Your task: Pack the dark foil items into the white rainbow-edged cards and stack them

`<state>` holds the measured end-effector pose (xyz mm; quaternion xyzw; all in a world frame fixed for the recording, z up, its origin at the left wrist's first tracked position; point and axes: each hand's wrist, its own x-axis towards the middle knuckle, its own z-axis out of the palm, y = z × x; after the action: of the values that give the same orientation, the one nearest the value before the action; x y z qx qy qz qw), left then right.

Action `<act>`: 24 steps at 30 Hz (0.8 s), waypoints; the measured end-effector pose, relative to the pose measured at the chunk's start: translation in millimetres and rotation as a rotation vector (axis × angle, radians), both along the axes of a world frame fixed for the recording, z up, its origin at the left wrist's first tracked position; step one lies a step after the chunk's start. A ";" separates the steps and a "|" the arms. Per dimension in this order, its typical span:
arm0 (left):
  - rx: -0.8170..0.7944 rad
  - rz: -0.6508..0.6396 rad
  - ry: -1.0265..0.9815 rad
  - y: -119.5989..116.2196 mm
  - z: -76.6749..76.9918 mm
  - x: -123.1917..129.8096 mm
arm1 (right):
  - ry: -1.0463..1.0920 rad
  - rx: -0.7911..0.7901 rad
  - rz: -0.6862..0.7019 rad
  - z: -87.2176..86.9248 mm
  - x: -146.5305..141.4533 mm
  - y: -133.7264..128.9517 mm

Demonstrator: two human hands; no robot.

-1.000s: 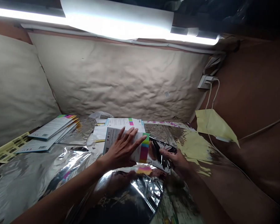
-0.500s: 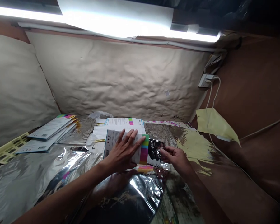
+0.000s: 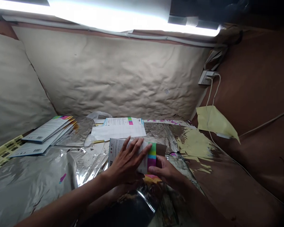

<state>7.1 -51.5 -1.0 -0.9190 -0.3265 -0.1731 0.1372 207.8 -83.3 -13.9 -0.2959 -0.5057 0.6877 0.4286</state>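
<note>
While the left hand (image 3: 127,162) lies across the printed packet (image 3: 144,162), the right hand (image 3: 167,170) is at its right end. Landmark: white paper stack (image 3: 118,131). Packet is just on the near side of the stack, over the foil-covered table (image 3: 33,183), long axis running left-right, dipping slightly rightward. Key relation: right hand is nearer the colour-striped end (image 3: 152,153); left covers the middle. Left fingers are spread over the face, thumb by the lower edge; can't tell if it clamps or only presses. Right thumb is on the striped end, fingers at or behind the edge; can't confirm a closed pinch. Dark flap (image 3: 161,148) shows past that end, near side and right of the stack; can't say if it belongs to the packet. Hidden: packet underside, right fingertips. Fanned packets (image 3: 47,129) well left of the stack; print too small to read.
</note>
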 end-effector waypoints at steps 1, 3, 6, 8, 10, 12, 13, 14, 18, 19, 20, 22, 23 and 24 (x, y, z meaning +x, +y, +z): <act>-0.010 0.028 -0.029 0.2 0.8 0.3 | -0.042 0.037 -0.079 0.7 1.6 2.2; -0.056 0.077 -0.061 0.3 0.9 0.9 | -0.086 0.078 -0.225 -0.7 4.7 6.7; -0.199 0.104 -0.009 0.8 -6.8 0.5 | -0.109 0.014 -0.228 -10.8 8.6 12.2; -0.366 0.076 0.077 2.2 -17.7 -1.3 | -0.230 -0.024 -0.213 -21.3 10.5 15.4; -0.542 0.018 0.141 4.8 -30.2 -4.7 | -0.470 0.048 -0.326 -31.3 12.1 18.7; -0.651 -0.030 0.150 8.3 -40.4 -10.4 | -0.711 0.212 -0.446 -38.1 13.3 21.9; -0.678 -0.036 0.141 9.9 -43.9 -14.3 | -0.796 0.298 -0.451 -40.0 13.7 23.1; -0.698 -0.032 0.135 11.1 -46.0 -18.8 | -0.854 0.373 -0.410 -41.2 13.9 23.8; -0.771 0.006 0.104 7.5 -45.3 -40.2 | -0.972 0.559 -0.155 -43.1 11.9 23.4; -0.778 0.001 0.083 4.5 -43.8 -45.0 | -0.993 0.578 -0.115 -43.4 10.8 23.1; -0.774 -0.007 0.054 1.1 -42.3 -48.9 | -1.011 0.586 -0.082 -43.5 9.6 23.0; -0.756 -0.025 0.000 -5.7 -39.3 -54.2 | -1.043 0.582 -0.029 -42.9 6.7 23.1; -0.747 -0.028 -0.020 -8.6 -38.2 -55.6 | -1.055 0.576 -0.013 -41.8 5.2 23.3; -0.744 -0.029 -0.033 -10.9 -37.4 -56.5 | -1.067 0.570 -0.003 -40.3 3.8 23.5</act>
<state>-49.4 -62.5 -38.4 -0.9077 -0.3561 -0.0591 -0.2141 211.5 -59.8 -54.2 -0.4739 -0.8150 0.2812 0.1793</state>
